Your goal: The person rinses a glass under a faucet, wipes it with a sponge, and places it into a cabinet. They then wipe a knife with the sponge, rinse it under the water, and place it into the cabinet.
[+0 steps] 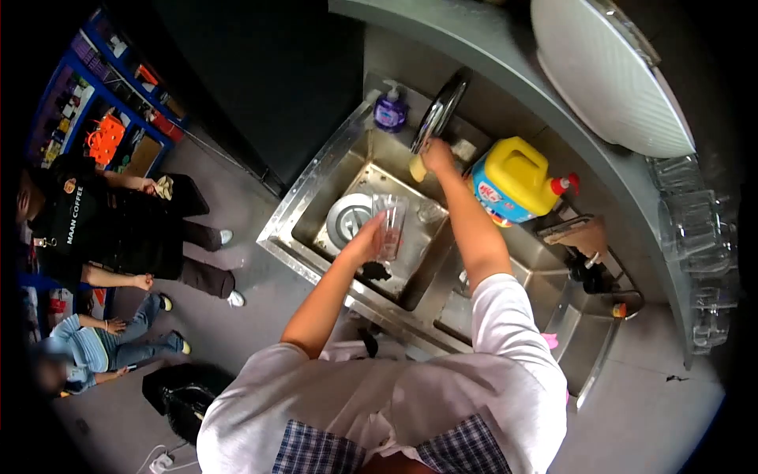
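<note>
A: Biggest first, pls?
B: Stainless sink (304, 267), basins side by side. Off to L, well apart: person in black (87, 217), w/ person in striped top (95, 344) nearby.
A: Then?
B: Lg white ribbed bowl (620, 83), up R by the shelf edge, w/ clear glassware (695, 229) just below. Then yellow jug (513, 178), blue label + red pump, behind sink, just R of R forearm.
A: Tap?
B: Shiny faucet (442, 110), at back of sink, right by R hand (437, 156).
A: Hands?
B: L hand (365, 241): fingers wrapped partway round clear cup (396, 212), holding it over L basin. R hand: mostly closed, w/ yellow sponge (418, 167) at fingers. Can't tell if also touching faucet.
A: Inside L basin?
B: Round metal lid-like pc (341, 221), lying flat-ish, L of cup. Cup tilt: can't tell exactly.
A: Smaller stuff?
B: Purple pump btl (391, 112), upright at back L corner of sink, near faucet. Last, sm. black scrap (376, 272), low in view, near basin's front edge, just below cup. Too dark to ID.
</note>
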`<state>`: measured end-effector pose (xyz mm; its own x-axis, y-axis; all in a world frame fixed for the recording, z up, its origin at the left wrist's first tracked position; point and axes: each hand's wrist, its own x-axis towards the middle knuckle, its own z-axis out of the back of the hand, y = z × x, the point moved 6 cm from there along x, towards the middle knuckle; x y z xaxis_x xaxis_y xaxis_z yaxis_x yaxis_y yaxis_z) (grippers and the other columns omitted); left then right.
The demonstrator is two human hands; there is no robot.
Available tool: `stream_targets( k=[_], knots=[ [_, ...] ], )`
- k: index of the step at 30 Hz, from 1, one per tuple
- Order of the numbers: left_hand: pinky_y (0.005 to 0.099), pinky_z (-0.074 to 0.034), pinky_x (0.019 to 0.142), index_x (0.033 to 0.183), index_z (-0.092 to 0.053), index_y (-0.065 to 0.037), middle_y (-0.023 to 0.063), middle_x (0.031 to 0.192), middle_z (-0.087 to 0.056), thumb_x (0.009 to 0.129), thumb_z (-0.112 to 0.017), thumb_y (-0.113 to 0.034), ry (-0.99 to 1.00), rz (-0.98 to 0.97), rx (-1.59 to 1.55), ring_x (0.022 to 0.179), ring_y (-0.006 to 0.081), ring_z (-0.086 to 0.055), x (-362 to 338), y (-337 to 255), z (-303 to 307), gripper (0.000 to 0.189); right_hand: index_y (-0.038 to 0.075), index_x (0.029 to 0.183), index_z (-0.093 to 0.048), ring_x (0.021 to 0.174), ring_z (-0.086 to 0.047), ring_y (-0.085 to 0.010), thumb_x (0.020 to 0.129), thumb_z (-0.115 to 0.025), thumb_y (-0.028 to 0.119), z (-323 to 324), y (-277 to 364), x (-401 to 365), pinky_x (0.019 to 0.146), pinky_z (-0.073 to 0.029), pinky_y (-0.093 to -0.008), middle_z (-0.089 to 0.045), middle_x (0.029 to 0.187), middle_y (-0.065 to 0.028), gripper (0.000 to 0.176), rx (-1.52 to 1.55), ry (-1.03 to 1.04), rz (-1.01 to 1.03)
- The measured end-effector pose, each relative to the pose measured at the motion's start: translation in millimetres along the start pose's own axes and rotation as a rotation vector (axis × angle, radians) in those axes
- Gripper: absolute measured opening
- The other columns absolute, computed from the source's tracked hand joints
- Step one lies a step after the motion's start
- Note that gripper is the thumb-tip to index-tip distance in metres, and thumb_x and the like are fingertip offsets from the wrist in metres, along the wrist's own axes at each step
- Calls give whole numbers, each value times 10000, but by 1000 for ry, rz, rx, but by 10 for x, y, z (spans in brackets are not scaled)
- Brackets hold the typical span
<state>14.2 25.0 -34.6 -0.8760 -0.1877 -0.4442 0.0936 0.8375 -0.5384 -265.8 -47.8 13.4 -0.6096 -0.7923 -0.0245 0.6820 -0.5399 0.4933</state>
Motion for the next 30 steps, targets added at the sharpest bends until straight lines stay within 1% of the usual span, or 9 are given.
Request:
stream_targets(
  k=[5,7,9,16,18,22,23,26,30],
  knots=[
    [443,-464,756,1291,-397,-259,89,1086,-525,836,-413,-693,-28,21,-30,949,284,-572,187,-132,53,629,39,897,-669,841,-610,-394,763,-624,223,62,-21,-102,766,-495,-455,-637,879,-220,233,-1,-185,71],
    [474,-410,836,1327,-390,-203,115,1151,-506,827,-335,-743,-87,45,-18,986,305,-550,268,-129,68,738,34,876,-666,830,-606,-397,764,-620,230,135,32,-159,750,-492,-461,-636,867,-218,230,-31,-165,70],
    [469,-416,837,1320,-396,-198,115,1159,-502,819,-337,-751,-68,41,-36,987,302,-548,369,-140,48,748,23,848,-660,815,-605,-395,771,-610,235,180,80,-172,734,-489,-465,-635,857,-215,232,-15,-174,79],
    [393,-463,729,1288,-400,-221,90,1020,-594,821,-399,-719,-135,-17,-27,872,245,-585,555,-263,-61,683,40,855,-666,795,-609,-391,782,-597,240,39,28,-108,726,-489,-473,-637,820,-208,224,-113,-92,97],
    [406,-486,731,1288,-422,-184,97,1012,-604,811,-408,-727,-180,-55,15,876,275,-608,532,-319,-96,723,44,855,-666,789,-608,-395,787,-593,246,-75,30,-145,721,-489,-478,-638,809,-206,226,-177,-61,137],
    [431,-505,737,1222,-501,-117,104,1059,-612,814,-435,-708,-180,-41,21,899,293,-625,450,-411,-214,721,122,972,-669,881,-628,-366,833,-565,236,-21,117,-299,782,-505,-449,-655,938,-175,208,-130,-18,55],
    [389,-503,668,1098,-567,-70,107,981,-623,803,-453,-706,-246,-38,46,832,266,-633,404,-405,-235,710,149,1019,-666,905,-624,-356,831,-575,247,-12,125,-313,799,-499,-448,-654,957,-170,231,-115,-18,69],
    [377,-508,672,1068,-582,-63,104,928,-635,791,-457,-718,-245,-35,65,805,265,-635,417,-362,-175,722,164,1062,-657,932,-618,-344,824,-591,254,-80,-6,-299,814,-493,-442,-652,977,-167,263,-58,-55,23],
    [326,-523,616,1011,-575,-105,20,803,-623,833,-557,-573,-134,22,18,727,189,-623,472,-288,-85,501,172,1073,-653,935,-615,-344,829,-591,269,-28,-20,-381,812,-492,-428,-647,1003,-164,270,-11,-64,12]
  ],
)
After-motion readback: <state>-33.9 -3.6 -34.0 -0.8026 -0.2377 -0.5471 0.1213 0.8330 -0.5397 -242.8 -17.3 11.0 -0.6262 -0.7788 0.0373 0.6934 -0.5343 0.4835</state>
